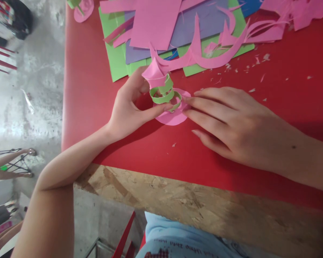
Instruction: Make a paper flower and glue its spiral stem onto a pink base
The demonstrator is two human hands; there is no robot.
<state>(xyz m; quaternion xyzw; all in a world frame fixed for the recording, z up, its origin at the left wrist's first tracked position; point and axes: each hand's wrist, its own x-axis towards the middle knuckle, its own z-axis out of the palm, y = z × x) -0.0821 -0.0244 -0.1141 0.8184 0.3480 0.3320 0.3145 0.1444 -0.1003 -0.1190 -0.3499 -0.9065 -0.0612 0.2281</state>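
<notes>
A green paper spiral [163,95] rises from a round pink paper base [171,118] on the red table. At its top sits a folded pink paper piece [154,73] with a pointed tip. My left hand [131,104] is closed around the spiral from the left, its thumb pressed low on the green strip near the base. From the right, my right hand [226,118] reaches in with its fingers stretched out, the fingertips touching the right edge of the pink base. The left fingers behind the spiral are partly hidden.
Pink, green and purple sheets [156,25] lie across the back of the red table [91,89], with curved pink offcuts [218,62] and small scraps. Another pink disc [84,10] stands at the far left. The table's wooden edge [150,190] runs before me.
</notes>
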